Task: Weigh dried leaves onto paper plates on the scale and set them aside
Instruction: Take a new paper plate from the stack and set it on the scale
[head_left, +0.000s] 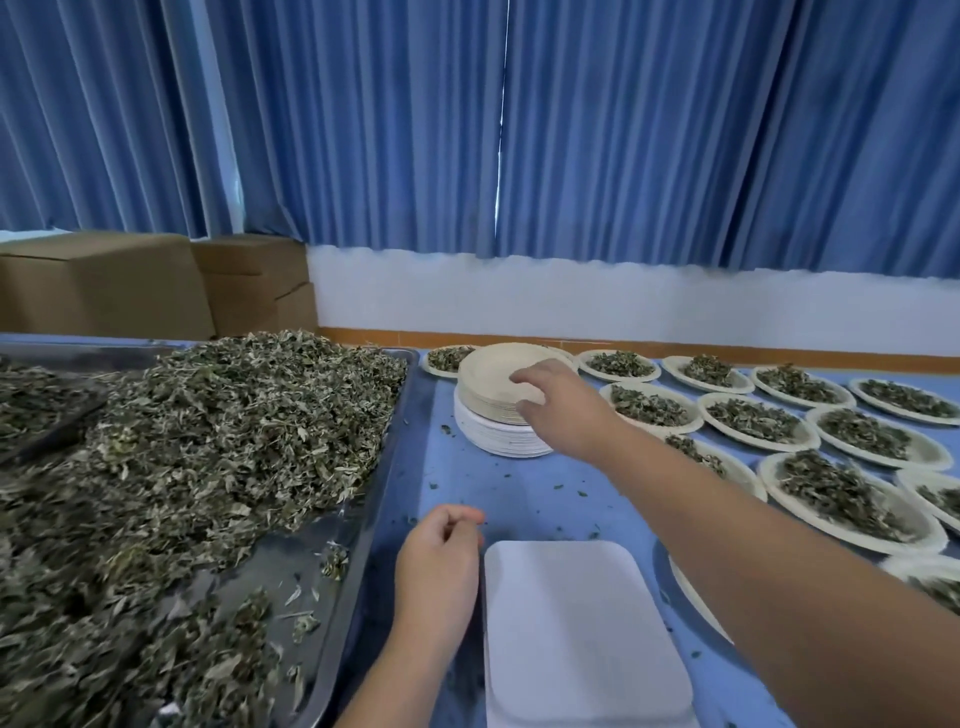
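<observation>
The grip of the right hand (553, 402) pinches the near rim of the top plate (488, 370) on the far stack (498, 439). The left hand (441, 564) hangs loosely curled and empty, just left of the bare scale (576, 629). The dried leaves (197, 457) lie heaped at left. Nested plates could lift together and skew the weight.

tray (332, 587): metal, dull sheen. leaves (208, 441): dry, matt, rough. plates (488, 369): matt paper, rims ribbed. scale (571, 623): smooth matt white top. counter (519, 493) is covered in smooth blue. curtains (623, 130): cloth. boxes (104, 286): cardboard.

Bare blue tabletop (524, 488) between leaf tray (382, 499) and filled plates (852, 499).
</observation>
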